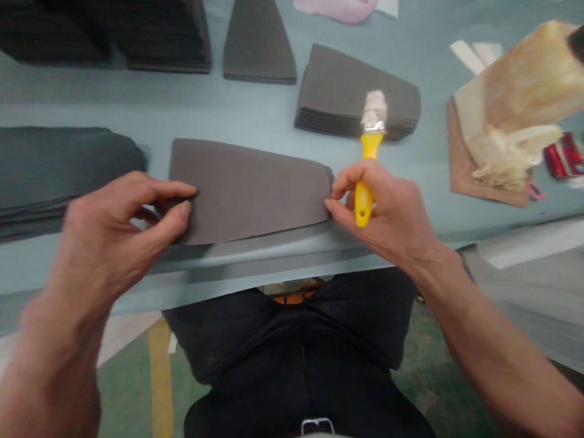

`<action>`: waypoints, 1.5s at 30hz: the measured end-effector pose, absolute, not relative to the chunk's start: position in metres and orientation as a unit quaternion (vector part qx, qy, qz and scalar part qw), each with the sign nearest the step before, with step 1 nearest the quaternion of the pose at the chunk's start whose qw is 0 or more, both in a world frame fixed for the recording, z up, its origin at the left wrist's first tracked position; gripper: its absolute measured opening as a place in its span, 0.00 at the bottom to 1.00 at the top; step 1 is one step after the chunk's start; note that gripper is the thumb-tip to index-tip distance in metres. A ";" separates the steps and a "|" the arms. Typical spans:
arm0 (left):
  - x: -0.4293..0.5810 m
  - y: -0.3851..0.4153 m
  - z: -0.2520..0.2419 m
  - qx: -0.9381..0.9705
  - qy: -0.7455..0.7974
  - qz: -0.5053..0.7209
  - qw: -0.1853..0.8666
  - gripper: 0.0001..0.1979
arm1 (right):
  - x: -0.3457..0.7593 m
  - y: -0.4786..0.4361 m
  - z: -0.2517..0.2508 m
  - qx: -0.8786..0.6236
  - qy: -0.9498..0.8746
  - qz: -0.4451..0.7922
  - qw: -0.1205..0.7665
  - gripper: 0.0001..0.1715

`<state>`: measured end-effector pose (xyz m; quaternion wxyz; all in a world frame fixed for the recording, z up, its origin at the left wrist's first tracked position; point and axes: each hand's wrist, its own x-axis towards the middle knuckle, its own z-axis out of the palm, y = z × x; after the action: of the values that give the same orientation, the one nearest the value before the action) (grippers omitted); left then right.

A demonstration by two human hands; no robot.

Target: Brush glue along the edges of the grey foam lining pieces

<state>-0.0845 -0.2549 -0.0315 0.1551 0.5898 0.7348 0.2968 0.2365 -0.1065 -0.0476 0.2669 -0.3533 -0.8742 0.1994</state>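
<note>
A dark grey cut piece of sheet material (249, 188) lies near the front edge of the pale blue table (182, 115). My left hand (114, 237) pinches its left end between thumb and fingers. My right hand (385, 210) touches the piece's right edge with its fingertips while gripping a yellow-handled brush (370, 152). The brush's whitish bristles point up and away from me.
Stacks of similar grey pieces lie at the left (59, 170), back middle (258, 45) and back right (356, 91). A darker stack (137, 30) sits at the back left. A brown board with a glue-smeared container (506, 146) stands at the right, a red item (563, 155) beside it.
</note>
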 end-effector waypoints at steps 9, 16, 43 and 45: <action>-0.086 -0.253 -0.036 0.571 0.722 0.339 0.193 0.12 | 0.237 -0.104 -0.045 -0.202 -0.940 0.023 0.273 0.11; -0.100 -0.250 -0.039 0.563 0.685 0.370 0.277 0.14 | 0.238 -0.107 -0.040 -0.239 -0.942 0.024 0.233 0.10; -0.095 -0.245 -0.046 0.495 0.639 0.475 0.349 0.05 | 0.241 -0.110 -0.040 -0.232 -0.948 -0.030 0.216 0.16; -0.094 -0.244 -0.045 0.481 0.641 0.476 0.361 0.03 | 0.242 -0.108 -0.041 -0.226 -0.949 -0.041 0.215 0.15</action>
<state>-0.0944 -0.2443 -0.0453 0.3614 0.4811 0.6414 0.4760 0.2417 -0.1080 -0.0412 0.2149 -0.2261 -0.9492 -0.0410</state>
